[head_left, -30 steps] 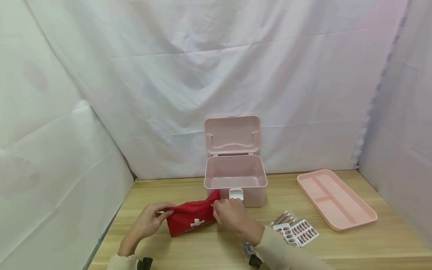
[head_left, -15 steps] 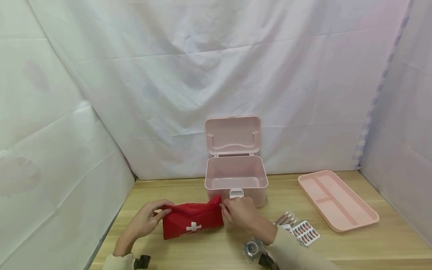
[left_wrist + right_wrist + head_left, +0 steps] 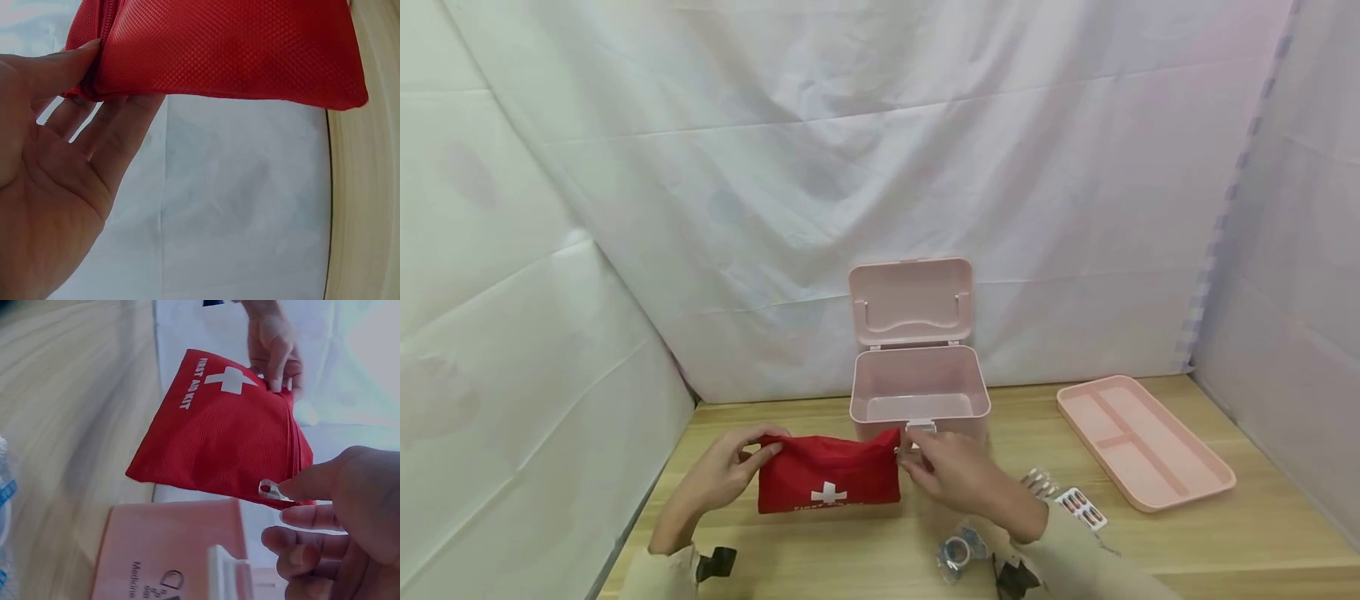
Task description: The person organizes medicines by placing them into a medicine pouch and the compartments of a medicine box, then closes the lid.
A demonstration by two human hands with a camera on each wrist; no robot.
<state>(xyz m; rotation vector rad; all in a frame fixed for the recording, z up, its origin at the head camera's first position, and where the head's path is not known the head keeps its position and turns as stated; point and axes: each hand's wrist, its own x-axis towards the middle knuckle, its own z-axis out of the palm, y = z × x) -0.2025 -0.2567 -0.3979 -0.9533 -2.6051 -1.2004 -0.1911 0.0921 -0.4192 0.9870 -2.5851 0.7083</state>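
A red first aid pouch [image 3: 829, 479] with a white cross hangs upright above the table, in front of the pink box. My left hand [image 3: 724, 471] pinches its top left corner; in the left wrist view the left thumb lies by the zipper, with the fingers behind the cloth. At the other end my right hand [image 3: 958, 475] holds the top corner between thumb and index finger, close to the silver zipper pull [image 3: 272, 489]. The zipper runs along the top edge and looks closed in the right wrist view.
The pink box [image 3: 921, 382] stands behind the pouch with its lid up. At the right lies a pink divided tray [image 3: 1150, 446]. Blister packs [image 3: 1082, 508], brown-and-white sticks [image 3: 1039, 482] and a clear-wrapped roll [image 3: 957, 551] lie near my right forearm.
The pouch has been raised slightly and levelled, its front now facing the head view more squarely. My right hand has moved to the right with its end of the pouch.
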